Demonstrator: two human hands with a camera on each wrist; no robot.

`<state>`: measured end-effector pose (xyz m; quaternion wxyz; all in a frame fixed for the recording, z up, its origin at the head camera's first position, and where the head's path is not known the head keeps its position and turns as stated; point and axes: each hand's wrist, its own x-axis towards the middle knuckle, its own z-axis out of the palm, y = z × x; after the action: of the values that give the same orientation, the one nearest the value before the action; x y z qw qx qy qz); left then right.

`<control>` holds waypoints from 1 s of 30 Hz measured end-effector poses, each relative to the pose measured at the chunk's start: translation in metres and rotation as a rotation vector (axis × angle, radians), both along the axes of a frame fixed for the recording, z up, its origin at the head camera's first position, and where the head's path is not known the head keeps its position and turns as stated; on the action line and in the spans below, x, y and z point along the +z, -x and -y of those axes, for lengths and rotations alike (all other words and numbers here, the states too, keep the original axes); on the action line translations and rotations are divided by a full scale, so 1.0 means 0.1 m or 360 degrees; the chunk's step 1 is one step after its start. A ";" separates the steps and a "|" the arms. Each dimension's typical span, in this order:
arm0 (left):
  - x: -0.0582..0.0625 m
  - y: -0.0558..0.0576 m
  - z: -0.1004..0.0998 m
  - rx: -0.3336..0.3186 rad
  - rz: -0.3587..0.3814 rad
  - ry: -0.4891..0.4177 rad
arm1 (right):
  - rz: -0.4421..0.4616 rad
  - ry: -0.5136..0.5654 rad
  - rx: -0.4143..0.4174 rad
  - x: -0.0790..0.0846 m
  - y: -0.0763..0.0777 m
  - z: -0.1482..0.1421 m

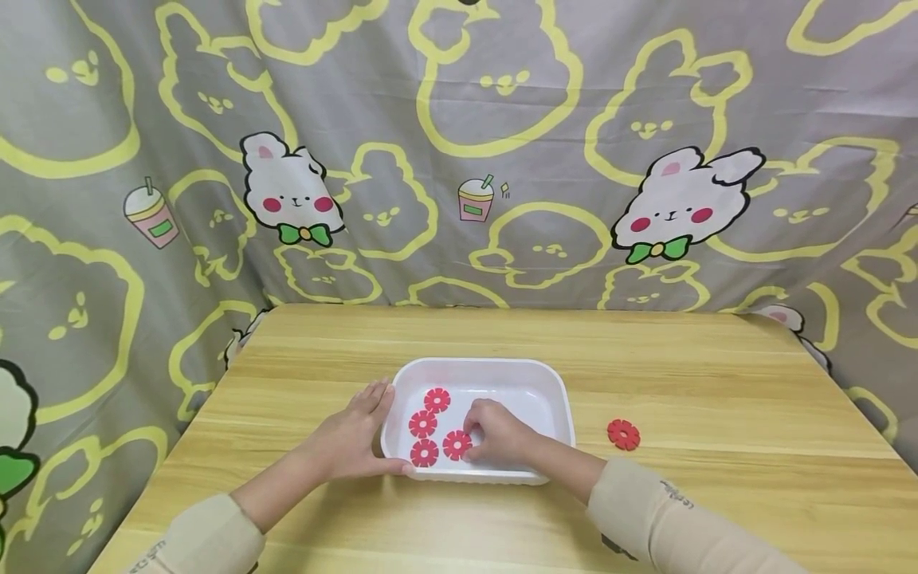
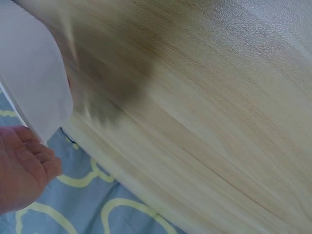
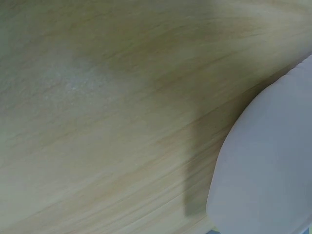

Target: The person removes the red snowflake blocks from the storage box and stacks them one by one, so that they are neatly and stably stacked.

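Note:
In the head view, a white plastic tray (image 1: pixel 502 476) stands on the table. My right hand (image 1: pixel 502 434) reaches down inside it, with thumb and index finger pinching the edge of a red notched interlocking disc (image 1: pixel 448 446). Three more red discs lie in a column at the left of the tray: a far disc (image 1: pixel 430 400), a middle one (image 1: pixel 416 424) and a near one (image 1: pixel 425 461). My left hand (image 1: pixel 351 438) rests against the tray's left end, its fingers along the outer wall and thumb stretched over the front corner.
Another red disc (image 1: pixel 624 434) lies on the wooden table (image 1: pixel 717 494) to the right of the tray. A grey patterned curtain (image 1: pixel 445 263) hangs behind the table and at both sides. Each wrist view shows mostly tabletop and one outer tray wall (image 3: pixel 268 161).

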<state>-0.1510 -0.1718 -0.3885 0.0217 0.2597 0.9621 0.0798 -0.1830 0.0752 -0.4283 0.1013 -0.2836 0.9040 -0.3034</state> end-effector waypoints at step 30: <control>-0.01 0.00 0.00 -0.0028 -0.0024 0.0025 | -0.0090 -0.0066 -0.0124 0.01 -0.03 0.06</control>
<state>-0.1514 -0.1714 -0.3891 0.0173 0.2687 0.9605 0.0700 -0.1800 0.0697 -0.4271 0.0697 -0.2545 0.9230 -0.2800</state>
